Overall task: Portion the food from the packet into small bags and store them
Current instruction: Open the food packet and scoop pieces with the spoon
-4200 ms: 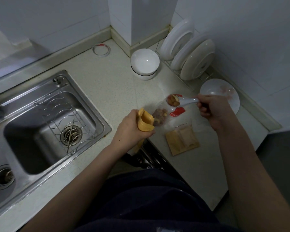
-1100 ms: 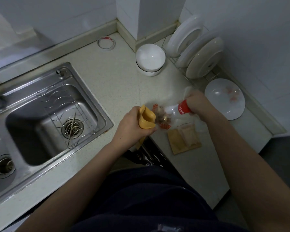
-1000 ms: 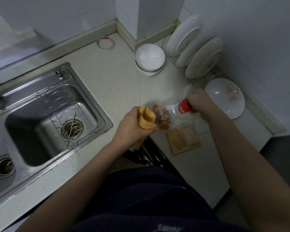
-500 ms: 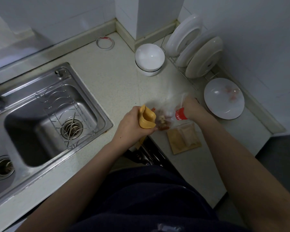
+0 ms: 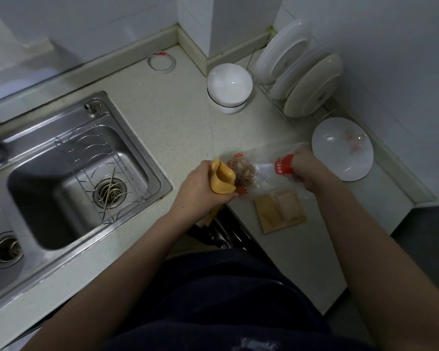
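My left hand (image 5: pixel 200 183) grips a small yellow bag (image 5: pixel 222 179) and holds its mouth open and upright at the counter's front edge. Right beside it lies a clear plastic packet (image 5: pixel 264 171) with red print, with brown nuts (image 5: pixel 243 171) bunched at the end that touches the yellow bag. My right hand (image 5: pixel 307 168) is closed on the packet's red-labelled right end. Whether a spoon is inside the packet is hidden. Two flat brown bags (image 5: pixel 279 211) lie on the counter just in front of the packet.
A white plate (image 5: pixel 342 148) with pink marks sits right of my right hand. Stacked white bowls (image 5: pixel 230 87) and a wire rack of upright plates (image 5: pixel 309 84) stand behind. A steel sink (image 5: pixel 69 168) fills the left, and a tape roll (image 5: pixel 161 62) lies by the back wall.
Four seconds ago my right hand held a white spoon of nuts above the packet; now it grips the packet's red end and no spoon shows. My left hand and the yellow bag stayed put.
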### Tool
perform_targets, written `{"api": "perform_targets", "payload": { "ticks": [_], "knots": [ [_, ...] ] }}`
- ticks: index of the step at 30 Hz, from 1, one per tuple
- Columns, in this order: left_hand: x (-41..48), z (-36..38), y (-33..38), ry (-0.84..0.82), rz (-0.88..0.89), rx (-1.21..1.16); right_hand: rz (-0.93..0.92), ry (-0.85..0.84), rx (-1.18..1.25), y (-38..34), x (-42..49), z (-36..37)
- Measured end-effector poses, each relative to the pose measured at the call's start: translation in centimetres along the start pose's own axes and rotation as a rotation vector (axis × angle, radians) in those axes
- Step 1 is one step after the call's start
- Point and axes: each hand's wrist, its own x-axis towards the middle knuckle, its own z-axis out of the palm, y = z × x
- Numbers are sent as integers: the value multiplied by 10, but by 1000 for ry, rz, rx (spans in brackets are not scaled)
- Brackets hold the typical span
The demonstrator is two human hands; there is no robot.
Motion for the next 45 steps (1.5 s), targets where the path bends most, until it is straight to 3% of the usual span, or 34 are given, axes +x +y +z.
{"api": "perform_targets", "payload": {
  "ticks": [4,13,27,45],
  "knots": [
    [1,-1,2,-11,-5,-11,198,116,-5,-11,3,4],
    [3,-2,7,-26,-2,-32,-147,58,139,-8,-5,-16],
    [6,0,3,-41,2,-22,-267,66,356,-3,-22,-36],
    [7,-4,4,-36,27,-24,-275,88,552,4,-50,-26]
  ]
}}
